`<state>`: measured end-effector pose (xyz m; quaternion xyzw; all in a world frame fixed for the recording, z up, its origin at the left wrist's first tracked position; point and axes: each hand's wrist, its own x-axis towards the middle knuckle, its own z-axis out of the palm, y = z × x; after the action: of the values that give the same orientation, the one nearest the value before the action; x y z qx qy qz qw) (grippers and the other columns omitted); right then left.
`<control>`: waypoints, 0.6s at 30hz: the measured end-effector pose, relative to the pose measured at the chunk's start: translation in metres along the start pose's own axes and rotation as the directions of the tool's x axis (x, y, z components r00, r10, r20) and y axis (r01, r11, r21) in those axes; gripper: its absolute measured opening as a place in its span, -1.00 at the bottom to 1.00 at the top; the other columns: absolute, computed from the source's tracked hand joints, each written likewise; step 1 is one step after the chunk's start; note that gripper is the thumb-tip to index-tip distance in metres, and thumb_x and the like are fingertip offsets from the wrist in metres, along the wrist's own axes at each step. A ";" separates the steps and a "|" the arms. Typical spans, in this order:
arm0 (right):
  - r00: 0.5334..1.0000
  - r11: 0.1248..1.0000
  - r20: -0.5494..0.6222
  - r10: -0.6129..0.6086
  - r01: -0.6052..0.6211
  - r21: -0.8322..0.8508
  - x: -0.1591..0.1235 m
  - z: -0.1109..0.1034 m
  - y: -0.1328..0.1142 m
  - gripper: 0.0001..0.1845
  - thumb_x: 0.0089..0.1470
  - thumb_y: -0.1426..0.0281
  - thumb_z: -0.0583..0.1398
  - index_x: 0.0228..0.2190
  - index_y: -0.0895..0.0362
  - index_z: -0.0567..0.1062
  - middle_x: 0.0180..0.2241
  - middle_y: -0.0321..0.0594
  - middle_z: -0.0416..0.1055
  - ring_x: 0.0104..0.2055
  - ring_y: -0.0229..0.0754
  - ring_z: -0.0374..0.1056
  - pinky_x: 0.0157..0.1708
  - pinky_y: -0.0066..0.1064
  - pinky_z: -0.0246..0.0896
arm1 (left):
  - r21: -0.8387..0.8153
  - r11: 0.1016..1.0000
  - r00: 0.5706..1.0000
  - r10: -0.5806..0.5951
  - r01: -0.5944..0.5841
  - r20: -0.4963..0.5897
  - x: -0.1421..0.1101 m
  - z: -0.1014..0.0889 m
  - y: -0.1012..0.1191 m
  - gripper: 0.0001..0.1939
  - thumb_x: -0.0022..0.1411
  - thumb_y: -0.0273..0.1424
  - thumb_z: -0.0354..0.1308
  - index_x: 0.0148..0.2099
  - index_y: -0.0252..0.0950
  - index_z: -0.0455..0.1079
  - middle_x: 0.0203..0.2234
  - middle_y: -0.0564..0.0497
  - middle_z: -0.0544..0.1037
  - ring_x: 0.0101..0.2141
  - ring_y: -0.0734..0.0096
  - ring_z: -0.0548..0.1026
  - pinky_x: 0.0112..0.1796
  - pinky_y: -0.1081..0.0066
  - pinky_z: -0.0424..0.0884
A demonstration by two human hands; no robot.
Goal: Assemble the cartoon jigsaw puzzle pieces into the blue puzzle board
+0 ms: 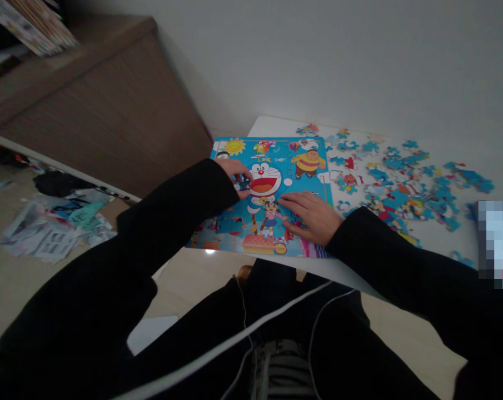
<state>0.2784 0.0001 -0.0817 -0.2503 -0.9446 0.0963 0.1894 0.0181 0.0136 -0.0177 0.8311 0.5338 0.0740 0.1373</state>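
Observation:
A blue cartoon jigsaw puzzle (272, 186) lies flat at the left end of the white table, with a big white-faced cat figure in its middle. Over its left part, my left hand (234, 171) is bent, thumb and fingers around a small dark-blue puzzle piece (242, 184); the fingers partly hide it. My right hand (312, 216) rests on the lower right of the picture, palm down with fingers stretched apart, holding nothing. Both sleeves are black, and the left one covers part of the puzzle's left side.
Many loose puzzle pieces (384, 172) spread over the white table (443, 244) to the right. A pixelated object (499, 241) sits at the far right. A brown wooden cabinet (121, 111) stands left, with papers (55, 228) on the floor. A white cable (234, 339) crosses my lap.

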 end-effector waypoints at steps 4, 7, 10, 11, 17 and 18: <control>1.000 1.000 0.007 0.017 -0.018 0.024 0.001 0.000 0.000 -0.51 0.14 0.22 0.05 0.01 0.26 0.34 0.03 0.03 0.32 0.06 0.01 0.23 0.05 -0.06 0.13 | 0.053 0.996 0.996 0.067 -0.070 0.052 0.037 0.019 0.023 -0.68 0.01 -0.31 0.21 -0.19 -0.38 0.46 -0.31 -0.08 0.49 -0.34 0.41 0.45 -0.28 0.50 0.33; 0.999 0.997 0.010 0.031 -0.032 0.065 0.002 -0.001 0.000 -0.54 0.12 0.22 0.07 -0.02 0.25 0.34 0.01 0.03 0.34 0.06 0.01 0.23 0.04 -0.06 0.13 | 0.087 0.988 0.990 0.117 -0.124 0.079 0.050 0.036 0.020 -0.66 0.04 -0.24 0.22 -0.15 -0.30 0.47 -0.32 -0.03 0.52 -0.32 0.42 0.45 -0.27 0.52 0.31; 0.999 0.995 0.009 0.038 -0.039 0.089 0.002 -0.001 -0.001 -0.55 0.11 0.22 0.08 -0.03 0.24 0.33 -0.01 0.02 0.35 0.05 0.00 0.24 0.05 -0.06 0.12 | 0.073 0.983 0.981 0.158 -0.166 0.110 0.054 0.048 0.006 -0.66 0.06 -0.20 0.20 -0.15 -0.26 0.49 -0.33 -0.02 0.54 -0.34 0.46 0.45 -0.31 0.55 0.30; 0.999 0.995 0.007 0.042 -0.042 0.090 0.002 -0.001 -0.001 -0.54 0.11 0.22 0.08 -0.03 0.25 0.33 -0.01 0.03 0.35 0.05 0.01 0.24 0.06 -0.05 0.11 | 0.075 0.983 0.981 0.156 -0.165 0.111 0.055 0.051 0.001 -0.66 0.06 -0.19 0.21 -0.15 -0.26 0.49 -0.33 -0.03 0.54 -0.36 0.47 0.44 -0.34 0.56 0.29; 0.999 0.996 0.017 0.046 -0.047 0.078 0.002 0.000 0.000 -0.52 0.12 0.20 0.06 -0.01 0.24 0.33 0.02 0.02 0.33 0.06 0.02 0.23 0.07 -0.02 0.08 | -0.095 0.966 0.967 0.247 -0.241 0.056 0.060 0.062 -0.023 -0.67 0.01 -0.24 0.22 -0.17 -0.26 0.51 -0.36 -0.03 0.54 -0.39 0.50 0.44 -0.39 0.59 0.31; 0.999 0.996 0.015 0.041 -0.042 0.077 0.002 0.001 0.000 -0.52 0.13 0.20 0.06 -0.01 0.24 0.34 0.03 0.02 0.32 0.06 0.02 0.24 0.06 -0.02 0.09 | -0.144 0.957 0.965 0.261 -0.253 0.035 0.060 0.064 -0.026 -0.68 0.01 -0.24 0.22 -0.18 -0.26 0.51 -0.37 -0.03 0.53 -0.38 0.50 0.44 -0.39 0.59 0.32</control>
<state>0.2766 0.0016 -0.0816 -0.2617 -0.9360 0.1382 0.1905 0.0383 0.0686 -0.0877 0.8836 0.4110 0.1056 0.1981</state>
